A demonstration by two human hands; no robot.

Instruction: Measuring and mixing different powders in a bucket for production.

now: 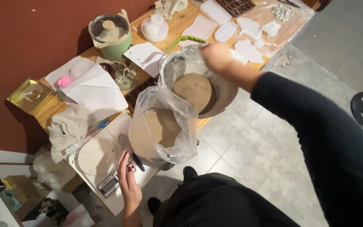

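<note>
The mixing bowl [227,94] is the biggest thing in hand: a round, grey, powder-smeared basin, tilted toward the person at the edge of the wooden table [177,27]. A mound of tan, sandy powder [193,89] sits in it. Loaded like this it probably feels heavy and rigid, with a dusty, somewhat slick wall, so the rim looks like the safest place to hold. The right hand [216,56] is closed over the far rim, gripping it; a green spatula handle [185,40] pokes up just beside that hand.

Just below the bowl's lower lip stands a clear plastic bag [164,126], open-mouthed and partly filled with the same tan powder. It looks soft and floppy, likely to slump or spill if grabbed by the thin film, so the gathered mouth or a hand under its base would serve best.

The bag rests on a white kitchen scale [106,185], whose round platform [97,156] is dusted with powder. The left hand [127,178] lies open and flat on the scale, fingers extended, touching near a dark-handled knife [132,153].

Farther back are a green pot [111,33] and white moulds [225,31].
</note>
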